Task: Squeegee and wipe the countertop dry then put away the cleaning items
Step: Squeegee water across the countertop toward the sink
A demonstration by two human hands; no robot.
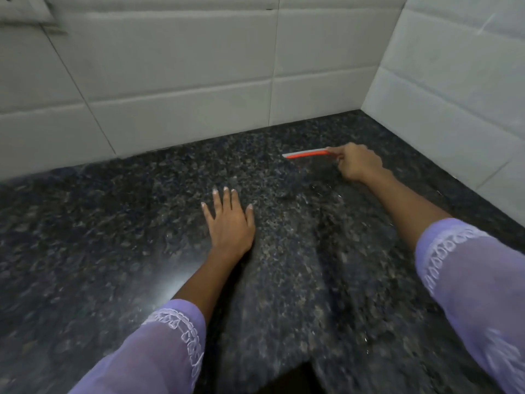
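Note:
The dark speckled granite countertop (113, 237) fills the lower view. My right hand (359, 163) reaches far toward the back right corner and is closed on a squeegee (306, 153), whose orange and white blade lies flat on the stone and points left. Its handle is hidden inside my fist. My left hand (230, 223) rests palm down on the counter in the middle, fingers spread, holding nothing. A few water droplets glint on the stone near my right wrist. Both forearms wear lilac sleeves with white embroidery.
White tiled walls (176, 81) rise behind and to the right (454, 95), meeting in a corner at the back right. A pale switch plate (22, 9) sits at the top left. The counter's front edge (298, 368) shows at the bottom centre.

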